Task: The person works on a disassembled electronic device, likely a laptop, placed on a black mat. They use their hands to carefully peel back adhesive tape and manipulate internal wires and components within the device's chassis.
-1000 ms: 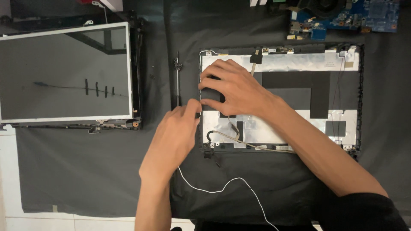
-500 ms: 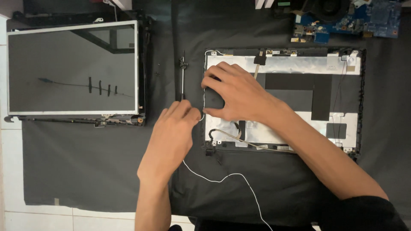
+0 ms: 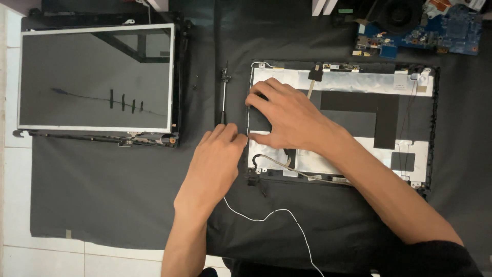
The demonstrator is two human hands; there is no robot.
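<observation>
A laptop lid back cover (image 3: 431, 154), lined with silver foil and black patches, lies on a black mat (image 3: 102, 200). My right hand (image 3: 289, 120) rests flat on its left part with the fingers spread, holding nothing. My left hand (image 3: 218, 161) is at the cover's left edge, its fingertips pinched on a thin white wire (image 3: 271, 213). The wire runs down the cover's left rim, passes under that hand and trails towards me across the mat. A dark cable (image 3: 277, 161) loops over the cover's lower left corner.
A bare screen panel (image 3: 95, 77) in its frame lies at the left. A thin metal hinge bracket (image 3: 224, 97) lies between the panel and the cover. A blue circuit board with a fan (image 3: 425, 28) sits at the top right. White floor tiles (image 3: 15, 205) show at the left.
Both hands stay almost where they were on the cover's left side. The left hand's fingers have crept slightly up along the edge with the wire.
</observation>
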